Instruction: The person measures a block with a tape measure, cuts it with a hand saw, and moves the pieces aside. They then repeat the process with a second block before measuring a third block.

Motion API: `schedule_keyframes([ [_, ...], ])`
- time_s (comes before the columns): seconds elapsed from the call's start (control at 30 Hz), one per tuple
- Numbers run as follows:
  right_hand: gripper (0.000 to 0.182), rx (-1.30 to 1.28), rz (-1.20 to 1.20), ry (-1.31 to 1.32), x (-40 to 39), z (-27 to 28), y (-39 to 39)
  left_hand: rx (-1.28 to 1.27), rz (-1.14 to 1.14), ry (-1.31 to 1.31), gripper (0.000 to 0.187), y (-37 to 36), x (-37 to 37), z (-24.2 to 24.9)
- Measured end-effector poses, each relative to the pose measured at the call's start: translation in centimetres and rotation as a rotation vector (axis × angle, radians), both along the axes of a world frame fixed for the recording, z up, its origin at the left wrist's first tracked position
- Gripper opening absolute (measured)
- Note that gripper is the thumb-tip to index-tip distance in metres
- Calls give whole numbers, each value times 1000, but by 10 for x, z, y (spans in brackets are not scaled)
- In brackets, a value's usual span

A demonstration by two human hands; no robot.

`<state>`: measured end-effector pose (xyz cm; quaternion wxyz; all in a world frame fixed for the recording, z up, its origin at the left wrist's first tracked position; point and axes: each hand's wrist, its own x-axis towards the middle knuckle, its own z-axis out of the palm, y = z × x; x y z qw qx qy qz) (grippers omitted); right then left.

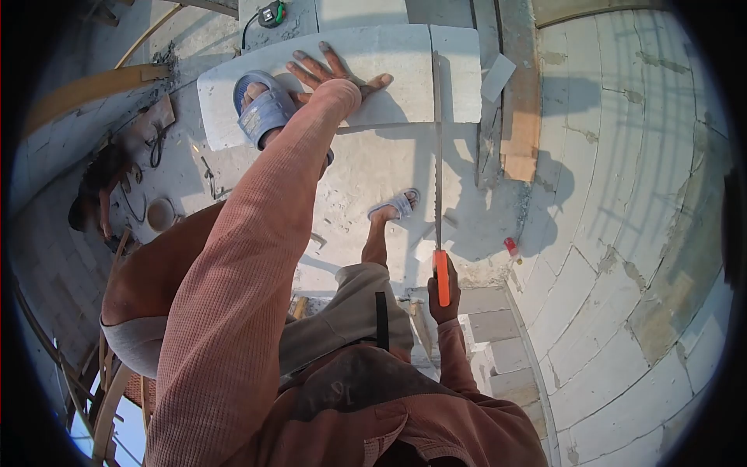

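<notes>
Block: the pale block [397,58] lies across the upper middle of the frame, a straight line crossing it near its right end.
Saw: my saw [438,171] runs up the centre, blade along that line, seemingly to follow it.
Right hand: my right hand [447,311] grips the orange handle, lower centre, apparently keeping the blade straight.
Left hand: my left hand [331,75] presses flat, fingers spread wide, on the block.
Left foot: my left slipper [266,117] bears on its left part; 2 holds probably resist shifting.
Tape measure: the tape measure [271,14] sits upper left, beyond the block.
</notes>
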<state>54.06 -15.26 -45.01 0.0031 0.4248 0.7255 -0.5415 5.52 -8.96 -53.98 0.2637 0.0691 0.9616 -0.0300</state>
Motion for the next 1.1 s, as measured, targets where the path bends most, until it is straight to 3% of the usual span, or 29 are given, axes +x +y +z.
schedule_keyframes([
  [0.1, 61, 92, -38, 172, -106, -26, 60, 4, -5, -9, 148, 2, 0, 9],
  [0.13, 59, 18, -61, 152, -128, -45, 72, -4, -5, -26, 148, 1, 5, 12],
  [0.2, 51, 145, -106, 246, -140, -46, 70, -13, 9, -41, 148, 7, 2, 24],
  [0.3, 52, -101, -181, 109, -126, -8, 53, 47, 13, -100, 150, 0, 8, 33],
  [0.33, 52, -33, -179, 194, -101, -2, 30, 67, 14, -83, 149, 4, 4, 34],
  [0.37, 50, -140, -316, 272, -70, -4, 0, 68, 6, -85, 150, 8, 0, 33],
  [0.4, 49, -27, -168, 85, -34, 8, -14, 59, 13, -99, 152, 5, 1, 32],
  [0.43, 52, -82, -165, -63, -3, 4, -22, 77, 22, -103, 152, 4, -2, 41],
  [0.5, 55, 0, -125, -20, -18, 4, -3, 88, 28, -151, 151, -3, 8, 53],
  [0.53, 54, -75, -165, 182, -39, -11, 12, 95, 24, -165, 150, -2, 7, 58],
  [0.63, 54, 22, -46, 204, -122, -44, 77, 125, 27, -167, 151, 2, -4, 63],
  [0.73, 53, -59, -90, 129, -125, -64, 73, 142, 14, -149, 150, -3, -6, 61],
  [0.87, 57, -128, -218, 254, -36, -28, 8, 169, 1, -168, 147, 1, -8, 74],
  [0.9, 61, -112, -162, 182, 3, -26, -6, 143, 22, -199, 147, -4, -3, 76],
  [1.0, 61, -202, -192, 245, -3, -2, -7, 169, 29, -188, 146, -5, -2, 71],
  [1.07, 57, -191, -248, 306, -58, -38, 21, 139, 40, -202, 146, -4, -10, 73],
  [1.1, 54, -96, -133, 222, -90, -52, 52, 125, 32, -225, 146, -2, -4, 74],
])
